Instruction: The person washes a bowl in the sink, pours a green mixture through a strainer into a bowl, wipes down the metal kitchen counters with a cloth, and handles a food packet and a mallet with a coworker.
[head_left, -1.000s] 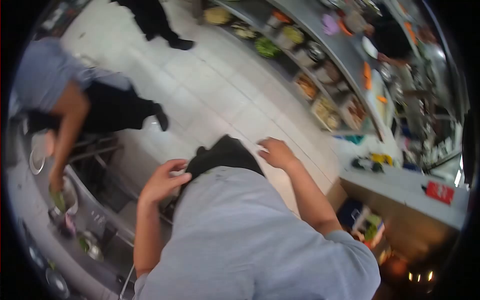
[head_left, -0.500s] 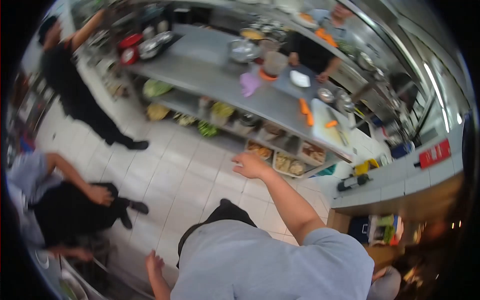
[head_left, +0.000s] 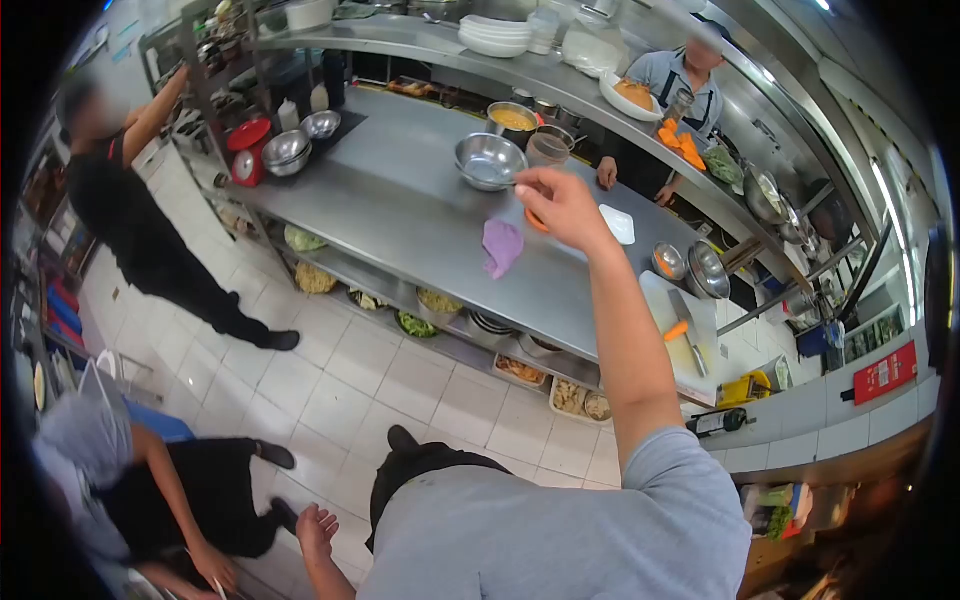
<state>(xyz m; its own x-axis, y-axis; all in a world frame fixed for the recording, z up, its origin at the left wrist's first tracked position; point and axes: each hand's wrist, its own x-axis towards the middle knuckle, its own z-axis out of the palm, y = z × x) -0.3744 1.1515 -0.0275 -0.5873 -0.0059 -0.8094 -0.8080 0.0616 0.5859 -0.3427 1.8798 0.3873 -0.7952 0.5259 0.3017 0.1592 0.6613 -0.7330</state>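
My right hand [head_left: 562, 208] reaches over the steel table [head_left: 400, 215], thumb and fingers pinched at the near right rim of a shiny metal bowl [head_left: 490, 165]. The bowl rests on the table. Just behind the hand stands a clear container [head_left: 547, 148], and an orange object [head_left: 537, 222] is partly covered by the fingers. A crumpled purple cloth or glove [head_left: 502, 248] lies close by, and a white dish [head_left: 617, 225] sits to the right. Low beside my body, my left hand [head_left: 317, 528] holds nothing, its fingers loosely bent and apart.
A cutting board [head_left: 655, 300] bears a knife [head_left: 690, 345] and a carrot [head_left: 677, 330]. Across the table stands a co-worker [head_left: 680, 80]; two more people [head_left: 150, 200] are at the left. Food bins [head_left: 520, 368] fill the lower shelf. A red scale [head_left: 248, 150] stands at the far left end.
My right hand has moved forward from above the floor to the metal bowl's rim. The view has shifted closer to the table. The seated-looking co-worker at the left has leaned forward.
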